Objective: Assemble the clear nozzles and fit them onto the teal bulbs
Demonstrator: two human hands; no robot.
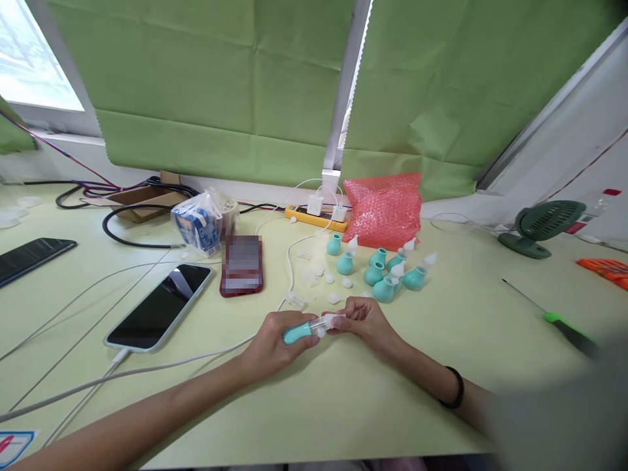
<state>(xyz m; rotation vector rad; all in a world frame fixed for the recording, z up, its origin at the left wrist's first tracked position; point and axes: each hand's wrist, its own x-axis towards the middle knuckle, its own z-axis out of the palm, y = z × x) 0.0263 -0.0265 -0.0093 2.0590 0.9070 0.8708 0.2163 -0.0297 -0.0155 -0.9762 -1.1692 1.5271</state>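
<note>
My left hand point(275, 345) is wrapped round the teal bulb of a nasal aspirator point(296, 334), which lies nearly level above the table. A clear tube joins the bulb to a white tip, and my right hand point(366, 322) pinches that tip between thumb and fingers. Just beyond my hands stand several teal bulbs point(383, 290), some with white tips on and some with open necks. Small white caps point(347, 282) and clear plastic pieces point(296, 300) lie loose to the left of the bulbs.
A white cable point(196, 359) crosses the table under my left forearm. A charging phone point(161, 307) and a red-cased phone point(242, 265) lie to the left. Behind are a power strip point(299, 214) and red bubble wrap point(383, 212). A screwdriver point(554, 318) and green fan point(549, 222) are right.
</note>
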